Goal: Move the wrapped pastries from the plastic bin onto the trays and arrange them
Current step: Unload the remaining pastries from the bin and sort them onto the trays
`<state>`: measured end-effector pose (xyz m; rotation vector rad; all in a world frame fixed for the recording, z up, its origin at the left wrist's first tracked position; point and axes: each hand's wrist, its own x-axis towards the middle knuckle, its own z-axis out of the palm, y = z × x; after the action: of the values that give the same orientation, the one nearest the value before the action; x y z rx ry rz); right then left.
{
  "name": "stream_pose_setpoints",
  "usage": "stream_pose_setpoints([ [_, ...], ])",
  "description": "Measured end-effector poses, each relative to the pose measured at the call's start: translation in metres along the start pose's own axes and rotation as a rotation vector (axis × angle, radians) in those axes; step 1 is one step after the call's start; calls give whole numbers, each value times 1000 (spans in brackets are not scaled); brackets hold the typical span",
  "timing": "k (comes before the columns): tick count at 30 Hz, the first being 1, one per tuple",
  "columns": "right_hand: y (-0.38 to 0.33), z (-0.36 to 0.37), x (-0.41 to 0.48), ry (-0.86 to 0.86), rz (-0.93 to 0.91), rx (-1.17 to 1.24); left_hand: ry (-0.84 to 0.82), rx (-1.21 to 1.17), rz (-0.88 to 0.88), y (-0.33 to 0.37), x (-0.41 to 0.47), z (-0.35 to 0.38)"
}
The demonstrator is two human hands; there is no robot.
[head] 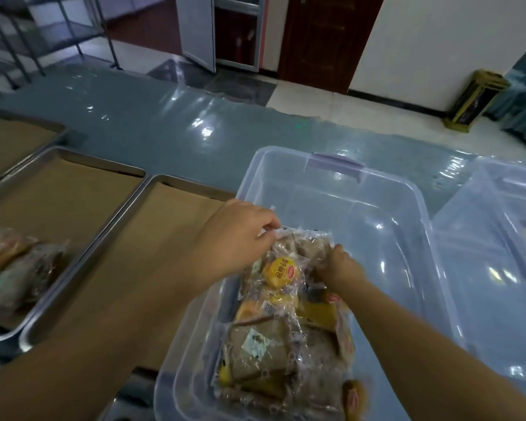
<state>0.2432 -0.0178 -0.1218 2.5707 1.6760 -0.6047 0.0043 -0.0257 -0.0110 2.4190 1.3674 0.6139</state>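
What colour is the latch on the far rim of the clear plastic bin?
Pale purple. The latch on the clear plastic bin shows best in the head view.

Only 2 bare forearms show, a left forearm [134, 323] that looks broad in the wide lens and a slimmer right forearm [422, 338], each uncovered down to its hand, the left hand [234, 235] and the right hand [339, 270], with short, rounded fingers [266, 223].

Both bare forearms reach forward; the left hand [237, 235] and right hand [339, 268] pinch one wrapped pastry [302, 247] with curled fingers.
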Motion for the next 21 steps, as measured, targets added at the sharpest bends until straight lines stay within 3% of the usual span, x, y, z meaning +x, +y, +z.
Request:
stream_pose_setpoints([
  [3, 3, 5, 1, 71, -9, 12, 30, -30, 0, 1, -1, 0],
  [7, -2, -2, 6, 12, 7, 70, 36, -44, 6, 2, 1, 0],
  [10, -9, -16, 5, 136, -3, 237, 29, -40, 7, 3, 0, -1],
  [14, -29, -52, -6, 321, -92, 422, 27, -46, -22, 4, -1, -1],
  [21, -58, -88, -59, 400, -399, 934, 23, -66, -57, 4, 8, -3],
])
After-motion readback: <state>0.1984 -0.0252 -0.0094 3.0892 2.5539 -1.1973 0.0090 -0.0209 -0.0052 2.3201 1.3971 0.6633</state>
